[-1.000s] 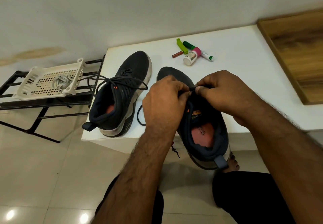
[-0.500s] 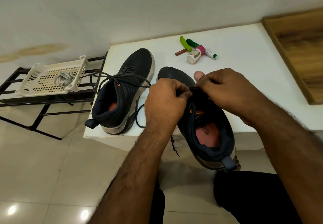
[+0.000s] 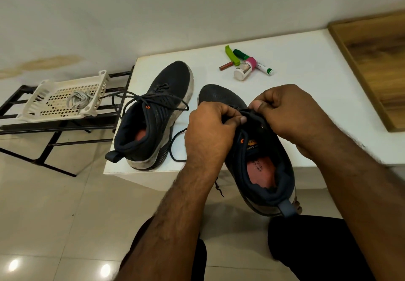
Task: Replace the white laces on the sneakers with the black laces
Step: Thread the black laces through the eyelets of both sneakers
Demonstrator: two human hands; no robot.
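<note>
Hands first: your left hand (image 3: 210, 127) and right hand (image 3: 287, 110) meet over the tongue of the near sneaker (image 3: 258, 160), fingers curled, each pinching the black lace (image 3: 244, 111) where it crosses the top eyelets. Your left thumb presses down on the lace; your right thumb points up just beside it. The hands cover most of that lacing, so you cannot tell how far it is threaded.

Take the near sneaker as your landmark. It rests on the front edge of the white table (image 3: 306, 83), heel hanging over the edge toward you, pink insole showing. A loose loop of the lace lies on the table just left of it, and a frayed end dangles below the table edge beside your left wrist.

Left of it stands the second sneaker (image 3: 157, 114), already fitted with a dark lace (image 3: 151, 100) whose loops trail off the table's left edge. Farther left, off the table, a black metal rack (image 3: 43, 134) carries a white plastic basket (image 3: 39, 99) with the pale laces (image 3: 77, 102) bundled inside.

Beyond the sneaker's toe lie a green clip (image 3: 231, 55), a green-capped tube (image 3: 254, 61), a white bottle with a pink band (image 3: 243, 70) and a small brown stick (image 3: 225, 65), close together.
</note>
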